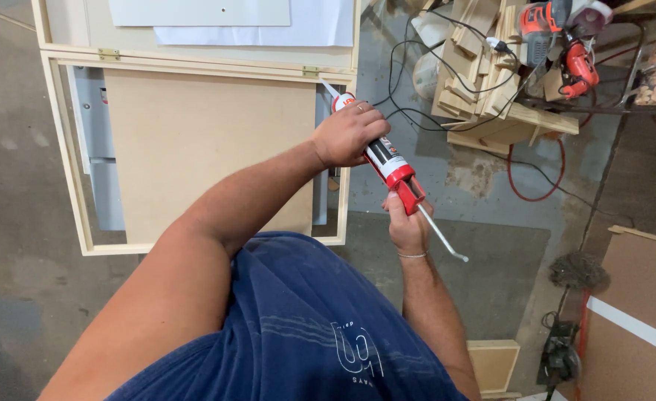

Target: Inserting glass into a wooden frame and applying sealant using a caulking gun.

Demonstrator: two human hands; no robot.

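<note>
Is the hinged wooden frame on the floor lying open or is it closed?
Open. The wooden frame lies spread flat from its other half, the brass hinges show between them, and its brown inner panel faces up.

a woodworking workshop: stacked timber offcuts [484,67], power drills [566,44], cables on concrete floor [16,282]; unfinished wooden frame [68,200]

The caulking gun [387,160] lies over the right edge of the wooden frame [194,156], wood offcuts [484,74] further right.

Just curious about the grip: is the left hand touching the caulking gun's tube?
Touching. The head view shows the left hand wrapped over the tube of the caulking gun, with no gap visible.
</note>
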